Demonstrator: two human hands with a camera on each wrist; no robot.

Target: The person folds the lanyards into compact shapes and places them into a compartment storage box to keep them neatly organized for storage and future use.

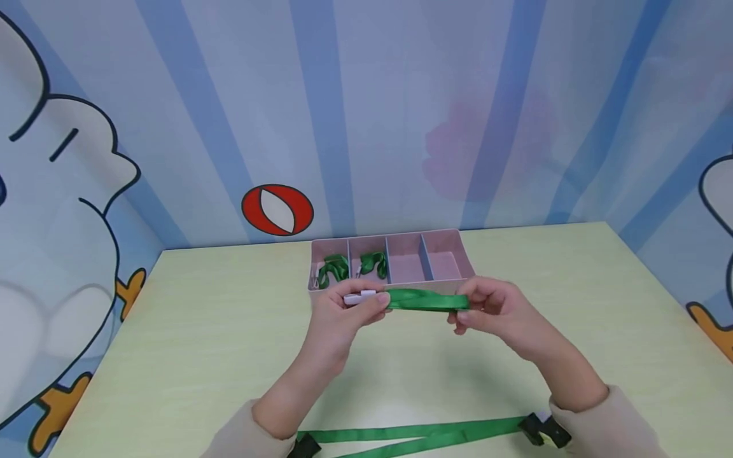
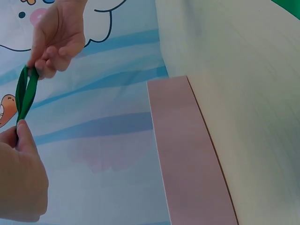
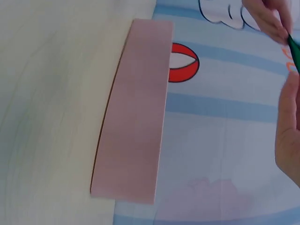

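A folded green lanyard is stretched level between my two hands, just in front of a pink divided tray. My left hand pinches the end with the white clip. My right hand pinches the other end. In the left wrist view the green lanyard runs from my left hand up to my right hand. The right wrist view shows a sliver of the green lanyard by my right hand.
The tray's two left compartments each hold a rolled green lanyard; the two right ones show only pink floor. Another green lanyard with black clips lies flat along the pale green table's near edge. Cartoon walls surround the table.
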